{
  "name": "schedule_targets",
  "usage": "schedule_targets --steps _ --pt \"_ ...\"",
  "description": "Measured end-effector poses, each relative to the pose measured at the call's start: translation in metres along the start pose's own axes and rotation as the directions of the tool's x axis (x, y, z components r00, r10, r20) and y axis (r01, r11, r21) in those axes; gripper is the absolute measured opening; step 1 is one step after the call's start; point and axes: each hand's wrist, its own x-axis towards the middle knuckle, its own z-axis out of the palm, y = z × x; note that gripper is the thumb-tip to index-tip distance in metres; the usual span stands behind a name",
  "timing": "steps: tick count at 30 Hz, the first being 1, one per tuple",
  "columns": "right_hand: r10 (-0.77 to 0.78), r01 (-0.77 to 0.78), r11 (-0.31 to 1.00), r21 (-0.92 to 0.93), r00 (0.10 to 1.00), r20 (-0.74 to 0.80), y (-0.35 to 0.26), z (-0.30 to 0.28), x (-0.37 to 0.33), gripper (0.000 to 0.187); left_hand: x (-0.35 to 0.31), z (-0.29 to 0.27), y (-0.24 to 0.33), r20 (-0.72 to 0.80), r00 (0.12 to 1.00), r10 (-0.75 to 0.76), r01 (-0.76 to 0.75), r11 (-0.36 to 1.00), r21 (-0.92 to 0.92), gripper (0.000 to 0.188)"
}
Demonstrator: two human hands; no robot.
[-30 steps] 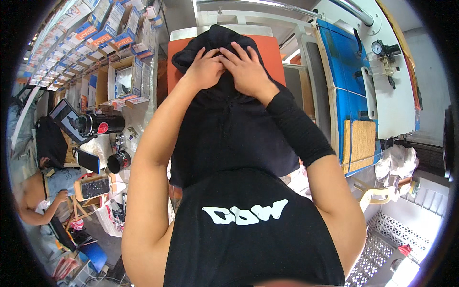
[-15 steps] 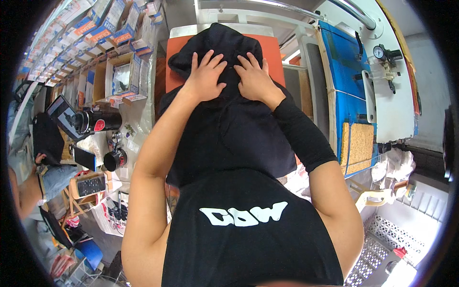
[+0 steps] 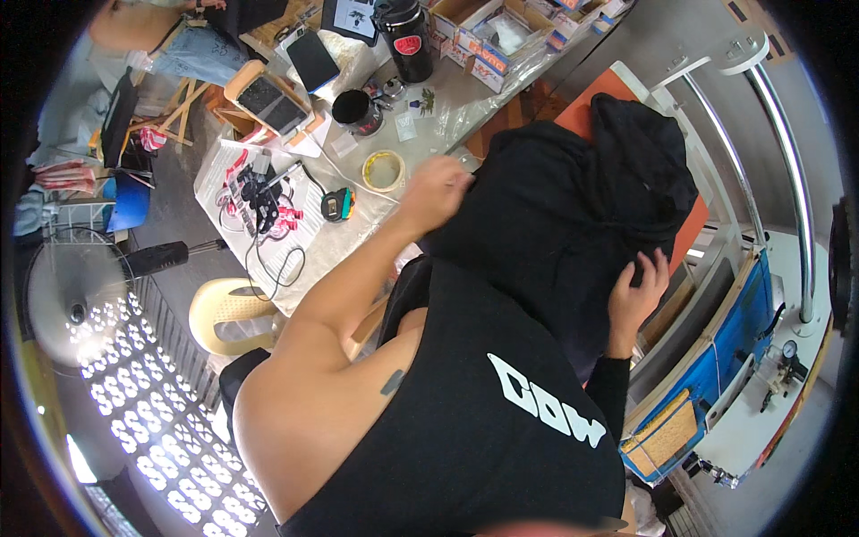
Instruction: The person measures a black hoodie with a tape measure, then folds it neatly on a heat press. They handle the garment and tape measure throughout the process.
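A black hoodie [image 3: 546, 206] lies spread over an orange board [image 3: 586, 100], its bunched hood [image 3: 646, 166] toward the far right end. My right hand [image 3: 635, 300] rests on the hoodie's right side, below the hood, with its fingers bent and apart. At the hoodie's left edge, above the neighbouring table, my left hand [image 3: 437, 195] is closed with the fingers curled in. Whatever it may hold is hidden, and the hand is slightly blurred. Nearest to it on that table is a roll of tape [image 3: 383, 170].
The left table carries a black mug [image 3: 356, 113], a large black flask [image 3: 404, 40], a phone on a stand [image 3: 268, 103] and a tape measure [image 3: 338, 205]. Cardboard boxes [image 3: 483, 63] stand behind. On the right is a machine with a blue panel [image 3: 716, 367] and metal rails [image 3: 792, 179]. Another person sits far left.
My view has swung toward the left. My left hand has left the hood area for the hoodie's left edge and closed. My right hand has slid from the hood down to the right side.
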Motion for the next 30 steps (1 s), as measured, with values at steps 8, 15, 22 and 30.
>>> schedule_targets --steps 8,15,22,30 --pt "0.063 -0.064 0.990 0.127 0.998 0.010 -0.039 0.002 -0.037 0.021 -0.005 -0.041 -0.106 -0.087 0.754 -0.651 0.635 0.689 0.350 0.028" --pt "0.042 -0.035 0.980 0.196 0.999 -0.032 -0.047 -0.008 -0.025 0.021 0.045 0.027 -0.125 -0.403 0.384 -0.831 0.843 0.137 0.521 0.063" --pt "0.066 -0.016 0.954 0.300 0.985 -0.157 -0.042 -0.010 -0.021 0.019 0.041 0.010 -0.134 -0.298 0.642 -0.706 0.758 0.530 0.380 0.026" --pt "0.191 -0.270 0.713 0.648 0.963 0.191 -0.077 -0.017 0.007 0.016 0.045 0.055 0.081 0.492 0.841 -0.226 0.481 0.729 -0.488 0.010"
